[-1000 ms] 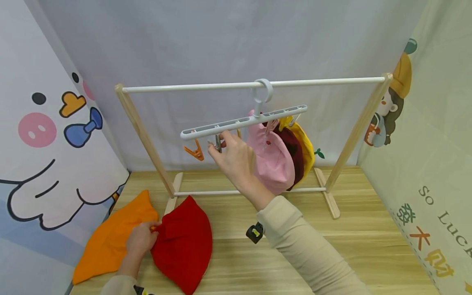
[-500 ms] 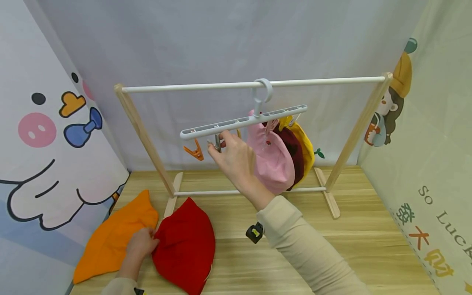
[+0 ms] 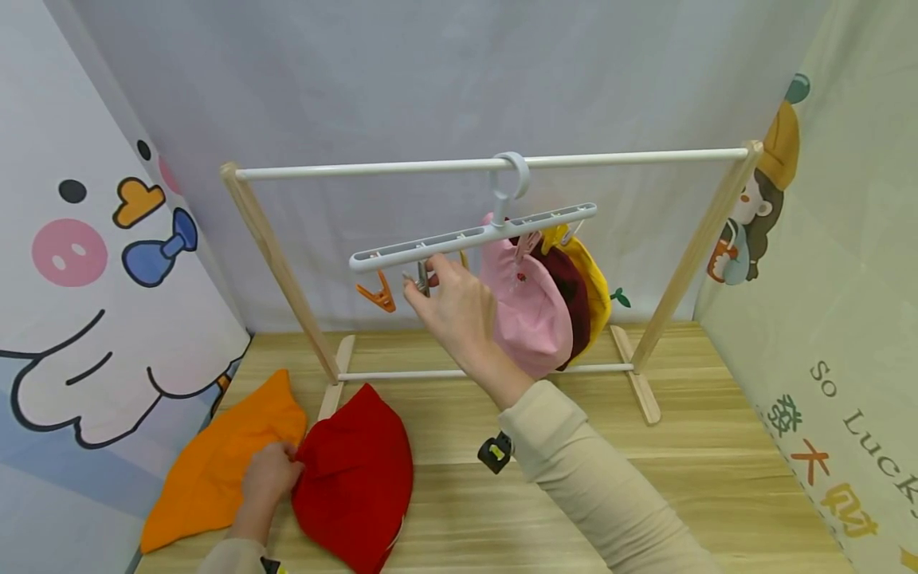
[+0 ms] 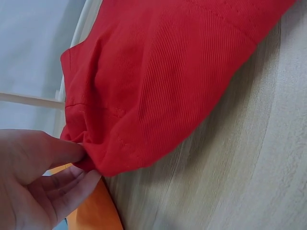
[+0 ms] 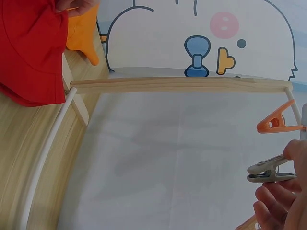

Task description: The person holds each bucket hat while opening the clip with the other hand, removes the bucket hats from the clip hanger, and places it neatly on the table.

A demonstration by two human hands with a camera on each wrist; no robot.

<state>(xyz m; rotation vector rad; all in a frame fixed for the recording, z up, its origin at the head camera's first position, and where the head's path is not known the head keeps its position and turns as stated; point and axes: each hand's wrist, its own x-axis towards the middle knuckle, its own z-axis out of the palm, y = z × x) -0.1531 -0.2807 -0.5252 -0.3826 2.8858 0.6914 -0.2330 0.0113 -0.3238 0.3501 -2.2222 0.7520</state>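
My left hand [image 3: 271, 477] pinches the edge of a red bucket hat [image 3: 355, 478]. In the left wrist view, thumb and fingers bunch the hat's cloth [image 4: 158, 86] into folds. Beside it, partly under my left forearm, an orange hat [image 3: 222, 454] lies flat on the table. My right hand [image 3: 459, 307] is raised below the left half of a light grey hanger [image 3: 423, 247]. It grips a grey clothespin [image 5: 268, 170], whose jaws look closed with nothing between them. Left of that, an orange clothespin [image 3: 380, 295] hangs from the hanger.
The hanger hooks over the white top rod [image 3: 358, 170] of a wooden-legged rack. Pink [image 3: 531, 319], dark maroon [image 3: 577, 307] and yellow [image 3: 595, 287] hats hang clipped at its right half. A lower white rod [image 3: 402, 375] runs close above the wooden table [image 3: 645, 494].
The red hat, in my left hand, has shifted slightly right and then back left, and its folds differ. My right hand has stayed at the grey clothespin.
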